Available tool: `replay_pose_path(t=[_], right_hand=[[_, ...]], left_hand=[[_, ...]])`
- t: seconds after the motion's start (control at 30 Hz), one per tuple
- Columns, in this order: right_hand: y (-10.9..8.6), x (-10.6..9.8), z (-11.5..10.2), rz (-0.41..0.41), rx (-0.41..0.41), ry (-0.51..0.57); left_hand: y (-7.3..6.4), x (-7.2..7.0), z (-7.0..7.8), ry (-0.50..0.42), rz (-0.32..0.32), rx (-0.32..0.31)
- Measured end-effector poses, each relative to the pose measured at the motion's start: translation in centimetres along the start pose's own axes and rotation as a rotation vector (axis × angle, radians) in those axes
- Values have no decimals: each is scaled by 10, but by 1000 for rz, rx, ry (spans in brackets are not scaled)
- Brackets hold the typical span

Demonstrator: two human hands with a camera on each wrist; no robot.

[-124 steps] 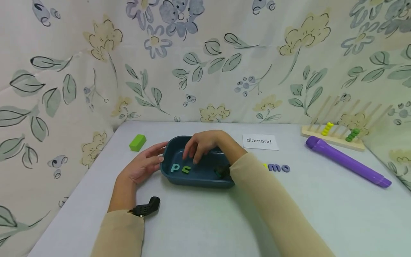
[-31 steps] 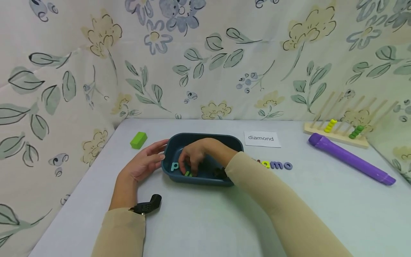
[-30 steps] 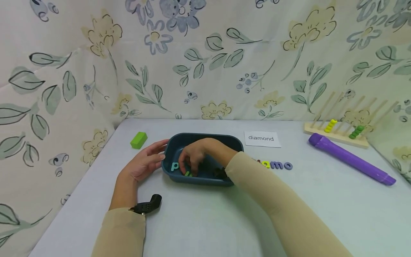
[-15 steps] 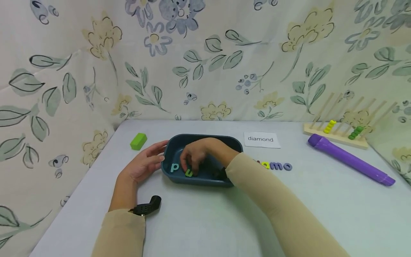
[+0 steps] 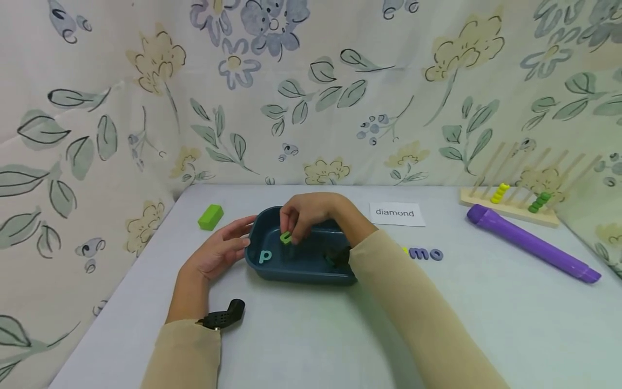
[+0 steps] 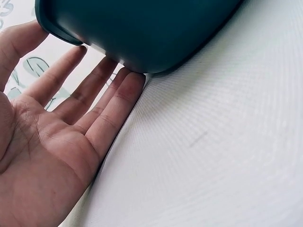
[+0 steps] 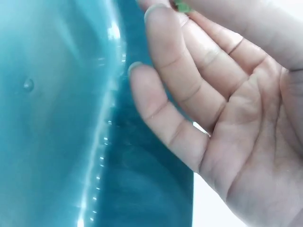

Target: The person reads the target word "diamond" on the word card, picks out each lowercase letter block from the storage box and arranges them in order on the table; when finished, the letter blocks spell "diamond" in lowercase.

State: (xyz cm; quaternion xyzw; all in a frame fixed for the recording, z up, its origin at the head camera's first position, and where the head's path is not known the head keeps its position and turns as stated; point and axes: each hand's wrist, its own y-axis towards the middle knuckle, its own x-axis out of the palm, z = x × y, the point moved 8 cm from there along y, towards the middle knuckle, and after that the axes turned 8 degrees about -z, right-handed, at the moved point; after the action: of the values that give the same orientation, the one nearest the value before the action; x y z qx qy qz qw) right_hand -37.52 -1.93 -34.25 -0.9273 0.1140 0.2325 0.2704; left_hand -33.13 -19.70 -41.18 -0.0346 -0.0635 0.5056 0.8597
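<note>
My right hand [image 5: 311, 210] pinches a green letter u [image 5: 285, 238] above the floor of a dark blue tray [image 5: 306, 276]. In the right wrist view only a sliver of that green letter [image 7: 182, 6] shows between the fingertips. A light teal letter p [image 5: 264, 256] lies in the tray's left end. My left hand [image 5: 218, 251] is at the tray's left end; the left wrist view shows its fingers [image 6: 106, 118] nearly straight against the outer wall, with the thumb at the rim. My right wrist and sleeve hide the tray's right end.
Right of the tray lie a purple letter m [image 5: 419, 254] and letter o [image 5: 437, 254], with a yellow piece partly behind the sleeve. A card reading "diamond" [image 5: 397, 214], a purple stick [image 5: 533, 244], a wooden bead rack [image 5: 510, 208] and a green block [image 5: 210, 217] stand around.
The right hand reached down to the green letter u, pinched it and raised it off the tray floor. The letter p stays in the tray. The left hand holds its place at the tray's end.
</note>
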Motion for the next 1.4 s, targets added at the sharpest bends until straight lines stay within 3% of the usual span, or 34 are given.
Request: replay_pose_path(t=[0.5, 0.7, 0.93, 1.4], right_hand=[[-23, -11, 9, 151, 50, 19], [-28, -10, 10, 143, 42, 37], [-37, -4, 12, 104, 93, 82], [-59, -11, 2, 276, 16, 59]], left_hand=[[0, 1, -1, -12, 9, -4], [-2, 0, -1, -19, 12, 1], [-1, 1, -1, -22, 1, 10], [-2, 4, 0, -18, 15, 15]])
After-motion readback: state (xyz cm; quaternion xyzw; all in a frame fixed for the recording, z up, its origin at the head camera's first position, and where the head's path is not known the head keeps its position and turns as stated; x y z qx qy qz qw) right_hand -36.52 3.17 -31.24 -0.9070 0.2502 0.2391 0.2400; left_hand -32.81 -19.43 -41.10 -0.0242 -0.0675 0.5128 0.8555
